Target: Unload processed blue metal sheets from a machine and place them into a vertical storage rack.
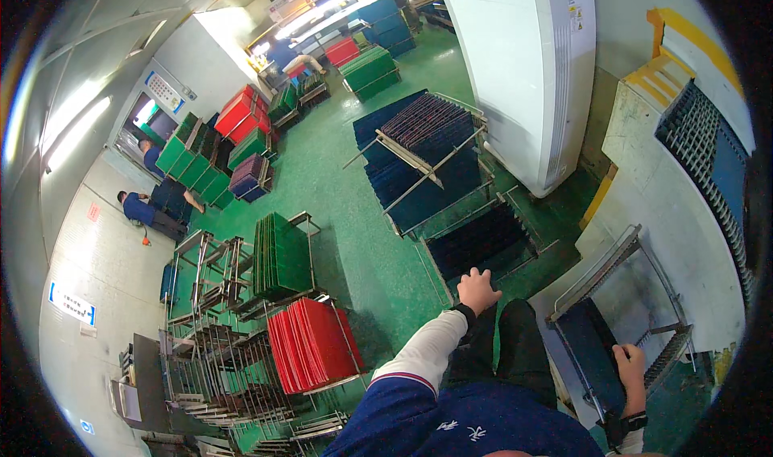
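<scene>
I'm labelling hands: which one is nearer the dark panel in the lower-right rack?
Right. The right hand is at the right edge of the dark panel; the left hand is apart, farther left.

The flr (322,163) is green & a bit shiny, w/ metal racks all over it. Ctr rack (410,159) carries dk blue panels (411,193). L of that, green panels (282,260) stand on edge in a rack, red panels (312,346) nearer the cam. Tall white unit (527,86) stands nr the ctr rack. R-side rack (597,276) has a dk panel (586,348) in it.
</scene>
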Demonstrator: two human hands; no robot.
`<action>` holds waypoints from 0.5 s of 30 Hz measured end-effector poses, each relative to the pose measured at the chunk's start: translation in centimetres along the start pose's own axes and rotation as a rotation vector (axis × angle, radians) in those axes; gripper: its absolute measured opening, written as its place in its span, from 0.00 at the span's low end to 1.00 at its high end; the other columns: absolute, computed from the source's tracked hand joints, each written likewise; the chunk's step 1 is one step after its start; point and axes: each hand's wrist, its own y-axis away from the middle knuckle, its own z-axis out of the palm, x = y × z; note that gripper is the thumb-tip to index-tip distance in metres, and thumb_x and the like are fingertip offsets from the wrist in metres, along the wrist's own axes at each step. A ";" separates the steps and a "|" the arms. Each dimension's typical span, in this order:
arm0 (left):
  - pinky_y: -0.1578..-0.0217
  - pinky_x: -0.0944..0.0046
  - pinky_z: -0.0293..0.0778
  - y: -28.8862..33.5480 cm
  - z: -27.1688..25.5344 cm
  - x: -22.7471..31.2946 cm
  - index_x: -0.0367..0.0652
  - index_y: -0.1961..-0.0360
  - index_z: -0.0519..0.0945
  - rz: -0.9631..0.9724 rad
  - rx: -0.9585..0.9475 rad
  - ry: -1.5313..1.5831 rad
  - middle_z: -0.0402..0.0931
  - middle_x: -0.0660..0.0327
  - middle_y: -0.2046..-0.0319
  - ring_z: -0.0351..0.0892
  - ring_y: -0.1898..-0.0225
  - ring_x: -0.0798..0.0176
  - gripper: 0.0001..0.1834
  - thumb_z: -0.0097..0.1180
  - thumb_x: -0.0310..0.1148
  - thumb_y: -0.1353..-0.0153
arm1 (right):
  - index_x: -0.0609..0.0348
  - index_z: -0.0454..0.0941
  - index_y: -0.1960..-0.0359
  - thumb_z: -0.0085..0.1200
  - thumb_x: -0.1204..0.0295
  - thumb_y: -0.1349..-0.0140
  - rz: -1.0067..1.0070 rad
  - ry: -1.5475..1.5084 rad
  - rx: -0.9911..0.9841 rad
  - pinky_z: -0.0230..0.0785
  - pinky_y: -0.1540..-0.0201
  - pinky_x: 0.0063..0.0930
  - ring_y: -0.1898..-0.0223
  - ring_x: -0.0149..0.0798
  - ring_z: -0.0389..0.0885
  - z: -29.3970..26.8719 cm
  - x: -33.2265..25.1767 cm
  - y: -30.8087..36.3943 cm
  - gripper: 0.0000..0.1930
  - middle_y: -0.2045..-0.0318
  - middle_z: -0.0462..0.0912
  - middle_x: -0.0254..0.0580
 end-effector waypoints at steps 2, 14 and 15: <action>0.57 0.43 0.79 -0.1 0.2 -0.1 0.46 0.50 0.80 -0.002 0.004 -0.002 0.74 0.49 0.52 0.78 0.52 0.40 0.32 0.70 0.51 0.54 | 0.71 0.82 0.70 0.62 0.63 0.38 -0.006 -0.001 0.007 0.69 0.68 0.39 0.75 0.43 0.81 0.2 0.5 0.0 0.17 0.77 0.83 0.53; 0.57 0.43 0.79 0.0 -0.2 0.0 0.46 0.50 0.80 -0.008 0.000 -0.002 0.73 0.49 0.53 0.77 0.52 0.40 0.32 0.70 0.51 0.54 | 0.71 0.80 0.71 0.61 0.62 0.38 -0.033 0.020 0.007 0.68 0.68 0.42 0.75 0.49 0.80 0.1 0.7 0.0 0.19 0.77 0.80 0.56; 0.57 0.43 0.79 -0.1 -0.3 0.2 0.46 0.51 0.80 -0.002 0.014 -0.017 0.73 0.49 0.53 0.77 0.52 0.40 0.31 0.70 0.51 0.54 | 0.71 0.80 0.71 0.61 0.62 0.38 -0.037 0.013 0.013 0.68 0.68 0.42 0.74 0.50 0.80 0.1 0.8 0.2 0.19 0.77 0.80 0.57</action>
